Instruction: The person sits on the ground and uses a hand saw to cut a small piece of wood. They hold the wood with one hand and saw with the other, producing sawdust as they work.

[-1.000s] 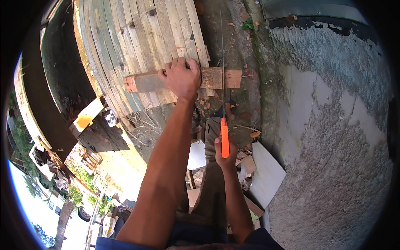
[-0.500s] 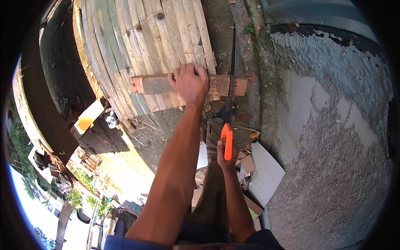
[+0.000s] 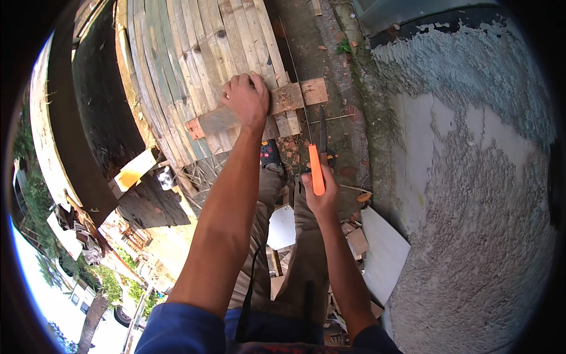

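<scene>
A rough wooden beam (image 3: 289,98) lies slantwise across the near end of a slatted wooden bench (image 3: 194,65), its right end jutting past the bench's edge. My left hand (image 3: 246,101) presses on the beam from above, fingers curled over its far side. Lower right, my right hand (image 3: 323,193) is closed round the orange handle (image 3: 316,168) of a handsaw. The thin saw blade (image 3: 293,59) crosses the beam near its right end and points away from me, seen almost edge-on. How deep it sits in the wood I cannot tell.
A rough plastered wall (image 3: 466,194) rises along the right. Below the beam are my shoe (image 3: 270,152) and trouser legs. A white board (image 3: 383,253) leans by the wall among wood scraps. Another light-coloured board (image 3: 134,170) juts out beside the bench on the left.
The beam has turned, its right end swinging away from me. The saw has tilted leftward at its tip and shows its blade more edge-on. My left hand still rests on the beam.
</scene>
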Available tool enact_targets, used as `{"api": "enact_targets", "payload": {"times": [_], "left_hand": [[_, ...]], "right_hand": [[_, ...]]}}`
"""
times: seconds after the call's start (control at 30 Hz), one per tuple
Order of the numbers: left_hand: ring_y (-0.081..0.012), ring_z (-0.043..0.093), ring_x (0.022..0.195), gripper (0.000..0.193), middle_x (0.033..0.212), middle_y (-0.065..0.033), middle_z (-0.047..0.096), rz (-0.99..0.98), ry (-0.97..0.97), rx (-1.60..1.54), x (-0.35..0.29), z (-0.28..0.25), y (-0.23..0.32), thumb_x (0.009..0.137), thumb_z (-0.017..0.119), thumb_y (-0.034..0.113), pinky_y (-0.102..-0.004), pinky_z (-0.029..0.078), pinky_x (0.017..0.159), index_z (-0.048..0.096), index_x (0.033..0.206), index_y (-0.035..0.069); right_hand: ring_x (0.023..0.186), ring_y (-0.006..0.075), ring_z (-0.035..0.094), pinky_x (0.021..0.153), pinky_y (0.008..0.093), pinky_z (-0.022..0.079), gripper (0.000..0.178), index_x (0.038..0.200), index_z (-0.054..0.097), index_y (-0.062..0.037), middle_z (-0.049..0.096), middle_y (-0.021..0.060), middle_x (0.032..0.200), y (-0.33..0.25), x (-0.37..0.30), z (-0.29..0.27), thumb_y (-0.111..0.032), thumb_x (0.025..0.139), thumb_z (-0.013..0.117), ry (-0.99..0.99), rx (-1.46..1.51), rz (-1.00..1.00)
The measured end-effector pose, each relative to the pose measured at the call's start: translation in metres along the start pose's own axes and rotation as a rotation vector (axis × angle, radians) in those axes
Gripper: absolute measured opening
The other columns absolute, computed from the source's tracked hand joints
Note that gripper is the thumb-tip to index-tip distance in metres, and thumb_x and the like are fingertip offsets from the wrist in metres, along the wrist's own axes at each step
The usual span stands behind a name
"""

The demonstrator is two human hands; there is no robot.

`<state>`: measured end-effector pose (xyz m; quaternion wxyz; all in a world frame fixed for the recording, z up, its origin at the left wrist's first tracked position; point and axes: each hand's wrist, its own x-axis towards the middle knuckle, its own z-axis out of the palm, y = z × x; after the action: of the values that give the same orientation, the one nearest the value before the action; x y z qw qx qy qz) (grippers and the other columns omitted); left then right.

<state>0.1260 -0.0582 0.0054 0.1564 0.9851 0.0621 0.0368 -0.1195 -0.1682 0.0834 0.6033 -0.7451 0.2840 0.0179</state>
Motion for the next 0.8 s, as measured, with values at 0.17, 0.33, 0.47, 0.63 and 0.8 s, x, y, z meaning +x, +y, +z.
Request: {"api": "enact_targets", "payload": {"times": [0.17, 0.33, 0.47, 0.63, 0.8], "left_hand": [[-0.0346, 0.046, 0.130, 0.041, 0.130, -0.0182, 0.055, -0.100, 0.057, -0.090, -0.017, 0.010, 0.038, 0.091, 0.059, 0.030, -0.0594, 0.022, 0.117, 0.058, 0.120, 0.000], [-0.0307, 0.048, 0.133, 0.042, 0.132, -0.0150, 0.057, -0.207, 0.094, -0.013, -0.022, 0.027, 0.053, 0.088, 0.059, 0.030, -0.0594, 0.016, 0.120, 0.062, 0.120, 0.002], [-0.0284, 0.050, 0.132, 0.039, 0.134, -0.0128, 0.058, -0.210, 0.066, 0.051, -0.021, 0.030, 0.055, 0.086, 0.059, 0.029, -0.0585, 0.016, 0.121, 0.065, 0.116, 0.005], [-0.0282, 0.054, 0.127, 0.037, 0.130, -0.0129, 0.059, -0.210, 0.072, 0.095, -0.022, 0.030, 0.054, 0.088, 0.055, 0.028, -0.0580, 0.017, 0.119, 0.067, 0.115, 0.006], [-0.0297, 0.051, 0.129, 0.035, 0.134, -0.0145, 0.057, -0.204, 0.037, 0.086, -0.021, 0.030, 0.058, 0.087, 0.057, 0.025, -0.0607, 0.018, 0.118, 0.066, 0.115, 0.006]], "right_hand": [[0.085, 0.0383, 0.065, 0.074, 0.0478, 0.053, 0.042, 0.123, 0.062, -0.0049, 0.069, 0.0175, 0.093, 0.000, -0.005, 0.001, -0.031, 0.092, 0.074, -0.010, -0.034, 0.014], [0.072, 0.0212, 0.061, 0.067, 0.0358, 0.050, 0.027, 0.106, 0.060, -0.0024, 0.063, 0.0095, 0.080, -0.001, -0.003, -0.003, -0.025, 0.096, 0.069, -0.085, -0.038, 0.078], [0.066, 0.0156, 0.056, 0.061, 0.0320, 0.047, 0.024, 0.100, 0.058, -0.0017, 0.057, 0.0061, 0.074, 0.009, 0.001, 0.002, -0.024, 0.098, 0.067, -0.062, -0.082, 0.077], [0.079, 0.0334, 0.066, 0.073, 0.0426, 0.053, 0.037, 0.116, 0.066, -0.0016, 0.066, 0.0173, 0.089, 0.025, -0.043, -0.014, -0.030, 0.092, 0.064, -0.129, -0.117, 0.244], [0.061, 0.0150, 0.052, 0.056, 0.0297, 0.040, 0.036, 0.087, 0.058, -0.0010, 0.053, 0.0052, 0.070, 0.051, -0.132, -0.040, -0.036, 0.096, 0.063, -0.065, 0.007, 0.177]]}}
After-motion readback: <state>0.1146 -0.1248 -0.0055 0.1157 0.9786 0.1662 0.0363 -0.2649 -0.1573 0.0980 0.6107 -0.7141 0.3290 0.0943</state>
